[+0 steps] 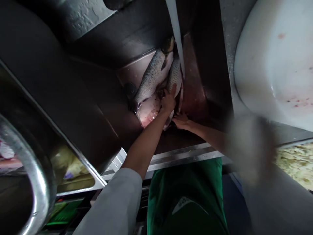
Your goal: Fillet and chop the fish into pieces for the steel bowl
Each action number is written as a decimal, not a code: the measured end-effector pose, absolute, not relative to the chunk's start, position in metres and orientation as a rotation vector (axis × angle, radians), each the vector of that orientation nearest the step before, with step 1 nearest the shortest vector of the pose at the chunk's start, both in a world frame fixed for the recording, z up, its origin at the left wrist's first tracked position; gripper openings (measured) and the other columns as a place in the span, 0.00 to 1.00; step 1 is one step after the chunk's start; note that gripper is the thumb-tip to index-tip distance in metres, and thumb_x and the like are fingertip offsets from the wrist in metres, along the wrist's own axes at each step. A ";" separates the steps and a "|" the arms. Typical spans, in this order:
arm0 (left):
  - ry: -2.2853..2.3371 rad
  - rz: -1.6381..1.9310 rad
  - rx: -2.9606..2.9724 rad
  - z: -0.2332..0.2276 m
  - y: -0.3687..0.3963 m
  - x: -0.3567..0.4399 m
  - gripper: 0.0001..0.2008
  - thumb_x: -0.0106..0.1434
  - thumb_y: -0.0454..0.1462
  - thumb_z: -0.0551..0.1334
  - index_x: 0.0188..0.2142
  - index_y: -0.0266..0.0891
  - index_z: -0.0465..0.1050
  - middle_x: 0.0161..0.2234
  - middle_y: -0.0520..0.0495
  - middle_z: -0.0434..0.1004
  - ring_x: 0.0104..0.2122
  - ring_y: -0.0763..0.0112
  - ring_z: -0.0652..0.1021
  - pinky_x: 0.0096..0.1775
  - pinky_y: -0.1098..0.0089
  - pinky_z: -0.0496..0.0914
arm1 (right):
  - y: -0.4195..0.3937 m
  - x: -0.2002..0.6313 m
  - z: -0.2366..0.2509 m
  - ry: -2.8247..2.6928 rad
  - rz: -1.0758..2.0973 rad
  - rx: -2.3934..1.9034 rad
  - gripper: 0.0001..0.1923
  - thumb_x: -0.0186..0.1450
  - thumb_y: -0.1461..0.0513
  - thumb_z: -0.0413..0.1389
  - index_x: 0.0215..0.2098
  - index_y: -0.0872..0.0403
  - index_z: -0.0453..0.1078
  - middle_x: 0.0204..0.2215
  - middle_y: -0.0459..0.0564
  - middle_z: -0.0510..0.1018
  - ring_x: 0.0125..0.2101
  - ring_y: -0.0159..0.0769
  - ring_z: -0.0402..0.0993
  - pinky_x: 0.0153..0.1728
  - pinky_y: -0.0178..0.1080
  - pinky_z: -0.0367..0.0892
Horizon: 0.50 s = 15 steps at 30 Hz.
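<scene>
Two large scaly fish lie in a deep metal sink [97, 94]. The bigger fish [153, 73] stretches diagonally on the left, its dark head at the top. Beside it on the right is the second fish [174, 76], cut open along its belly. My left hand [168, 101] is closed on the cut edge of this second fish, thumb on the scales, some fingers hidden inside. At its lower right end, my right hand [181, 120] grips the fish's edge, its fingertips partly in shadow. A pale stream of water [176, 29] falls onto the fish.
A round drain piece [129, 88] sits at the sink's left. Reddish water covers the bottom. A large white tub [276, 71] stands right, with pale slices [295, 163] below it. A curved metal rim [40, 182] is at lower left. The sink's front edge [181, 155] crosses under my forearms.
</scene>
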<state>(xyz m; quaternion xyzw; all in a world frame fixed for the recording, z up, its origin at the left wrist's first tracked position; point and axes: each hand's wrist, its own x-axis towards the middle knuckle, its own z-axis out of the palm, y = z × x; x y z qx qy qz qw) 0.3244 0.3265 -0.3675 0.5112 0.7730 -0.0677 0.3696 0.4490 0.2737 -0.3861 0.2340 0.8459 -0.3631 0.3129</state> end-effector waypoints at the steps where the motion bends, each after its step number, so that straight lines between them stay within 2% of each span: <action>1: 1.994 -0.182 1.320 -0.367 0.326 0.324 0.38 0.72 0.33 0.57 0.77 0.51 0.45 0.72 0.33 0.57 0.57 0.46 0.77 0.57 0.49 0.72 | 0.269 0.447 -0.385 2.217 -0.998 0.587 0.23 0.68 0.67 0.54 0.59 0.53 0.77 0.61 0.61 0.76 0.66 0.56 0.63 0.60 0.58 0.63; 4: 1.998 -0.222 1.350 -0.365 0.323 0.320 0.38 0.73 0.34 0.55 0.77 0.51 0.42 0.72 0.33 0.57 0.58 0.46 0.77 0.56 0.49 0.72 | 0.264 0.442 -0.385 2.229 -1.060 0.453 0.22 0.70 0.69 0.50 0.55 0.52 0.79 0.57 0.58 0.80 0.63 0.50 0.70 0.60 0.52 0.66; 6: 1.991 -0.242 1.351 -0.364 0.321 0.318 0.39 0.73 0.33 0.55 0.77 0.52 0.40 0.73 0.33 0.55 0.57 0.46 0.77 0.56 0.48 0.72 | 0.267 0.441 -0.386 2.228 -1.067 0.400 0.18 0.68 0.68 0.54 0.52 0.55 0.81 0.53 0.60 0.82 0.60 0.50 0.74 0.59 0.49 0.68; 9: 1.995 -0.255 1.352 -0.362 0.322 0.322 0.40 0.72 0.32 0.55 0.77 0.53 0.39 0.74 0.33 0.53 0.57 0.45 0.78 0.56 0.46 0.72 | 0.270 0.435 -0.388 2.109 -1.078 0.510 0.19 0.65 0.61 0.62 0.53 0.57 0.80 0.53 0.63 0.82 0.59 0.57 0.75 0.58 0.54 0.69; 12: 2.001 -0.266 1.353 -0.355 0.325 0.327 0.41 0.71 0.31 0.55 0.77 0.53 0.39 0.74 0.33 0.52 0.55 0.45 0.79 0.55 0.47 0.73 | 0.262 0.425 -0.382 1.973 -1.111 0.787 0.23 0.67 0.54 0.60 0.56 0.58 0.79 0.54 0.67 0.81 0.58 0.60 0.75 0.57 0.57 0.69; 15: 1.997 -0.269 1.349 -0.350 0.323 0.325 0.40 0.71 0.32 0.55 0.77 0.53 0.42 0.73 0.31 0.54 0.53 0.46 0.80 0.54 0.50 0.75 | 0.255 0.419 -0.375 1.960 -1.194 0.951 0.18 0.70 0.62 0.54 0.52 0.62 0.80 0.49 0.67 0.83 0.52 0.53 0.81 0.54 0.47 0.72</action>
